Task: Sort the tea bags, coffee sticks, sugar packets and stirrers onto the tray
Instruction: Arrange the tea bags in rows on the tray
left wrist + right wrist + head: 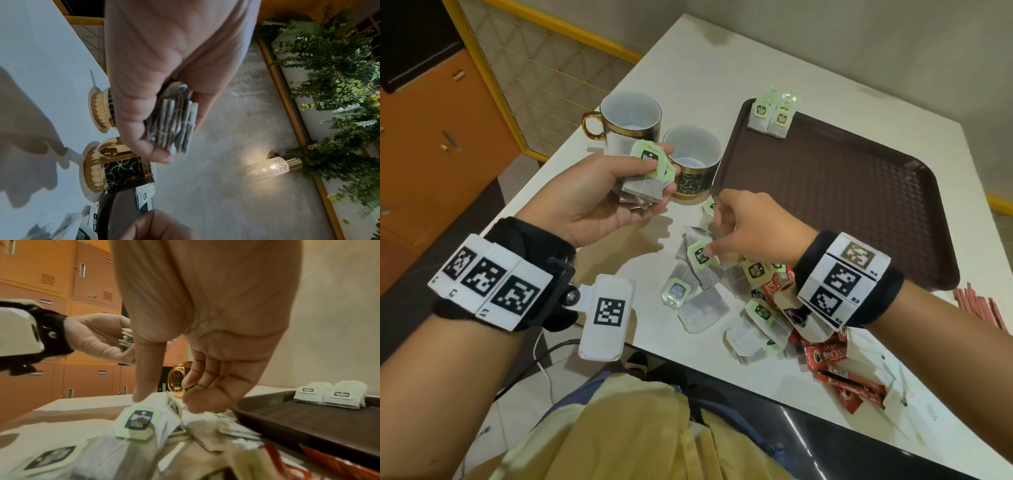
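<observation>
Gripping a stack of tea bags (642, 185) – count unclear – the left hand (599, 195) hovers at ten o'clock of the right hand (753, 226), whose fingertips pinch one loose tea bag (700, 255) on the table (688, 68); two mugs (630, 116), two bags on the tray (859, 192)

You see a dark brown tray (859, 192) with a woven texture, tea bags (702, 305) with pale green tags, red coffee sticks (849, 383), and black mugs (693, 161) patterned and trimmed in gold.
</observation>
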`<state>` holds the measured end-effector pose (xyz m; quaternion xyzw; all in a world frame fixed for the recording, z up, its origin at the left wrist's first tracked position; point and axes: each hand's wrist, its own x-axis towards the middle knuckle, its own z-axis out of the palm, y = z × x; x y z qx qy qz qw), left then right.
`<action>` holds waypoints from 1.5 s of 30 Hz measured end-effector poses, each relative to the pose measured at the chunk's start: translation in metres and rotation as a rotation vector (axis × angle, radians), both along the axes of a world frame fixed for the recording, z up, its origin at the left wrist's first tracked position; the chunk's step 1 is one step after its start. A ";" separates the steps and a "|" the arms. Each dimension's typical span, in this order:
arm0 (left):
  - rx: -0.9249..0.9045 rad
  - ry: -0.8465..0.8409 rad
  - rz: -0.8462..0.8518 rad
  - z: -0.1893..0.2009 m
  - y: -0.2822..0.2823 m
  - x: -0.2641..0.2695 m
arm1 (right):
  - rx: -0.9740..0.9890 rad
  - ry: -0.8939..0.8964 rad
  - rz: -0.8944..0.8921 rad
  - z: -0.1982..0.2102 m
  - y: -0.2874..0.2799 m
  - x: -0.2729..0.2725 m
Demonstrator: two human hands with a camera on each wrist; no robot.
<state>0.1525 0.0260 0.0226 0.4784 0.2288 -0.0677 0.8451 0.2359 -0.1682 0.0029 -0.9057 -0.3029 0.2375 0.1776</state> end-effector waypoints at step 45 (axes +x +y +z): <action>-0.010 -0.014 0.071 -0.008 -0.001 -0.008 | -0.322 0.008 0.397 -0.009 0.040 0.012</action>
